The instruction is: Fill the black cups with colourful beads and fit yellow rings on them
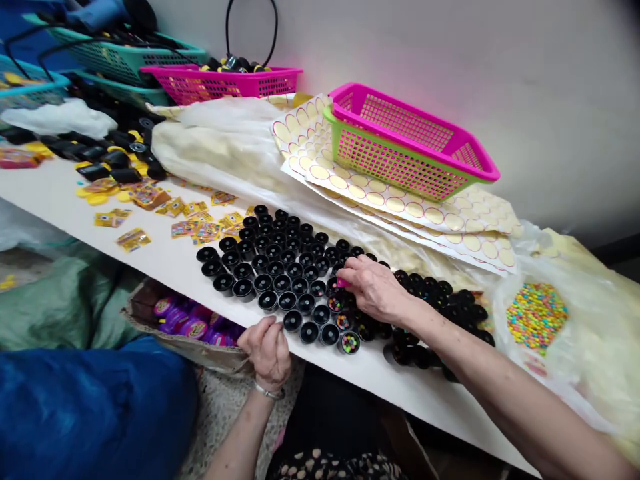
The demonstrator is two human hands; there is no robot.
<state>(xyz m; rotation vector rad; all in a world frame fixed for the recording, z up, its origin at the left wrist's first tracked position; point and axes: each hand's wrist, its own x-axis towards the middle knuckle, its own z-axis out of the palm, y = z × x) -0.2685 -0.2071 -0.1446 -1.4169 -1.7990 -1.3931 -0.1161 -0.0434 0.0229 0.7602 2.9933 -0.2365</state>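
Observation:
Many small round black cups (pixel 275 268) stand upright, packed together on the white table. My right hand (pixel 376 287) reaches over the middle of them, its fingers pinched on a small pink piece (pixel 343 282) whose shape is mostly hidden. Just beneath and before that hand, several cups hold colourful candies (pixel 350 343); those to the left look black inside. My left hand (pixel 267 352), with a band at its wrist, is curled at the table's front edge beside the nearest cups. What its fingers hold, if anything, is hidden.
At right, a clear plastic bag (pixel 570 340) holds many colourful candies (pixel 537 317). Stacked pink and green baskets (pixel 410 160) rest on sticker sheets (pixel 380 193). Yellow packets (pixel 200 223) lie left. Below the edge is a carton (pixel 200 353) of purple items.

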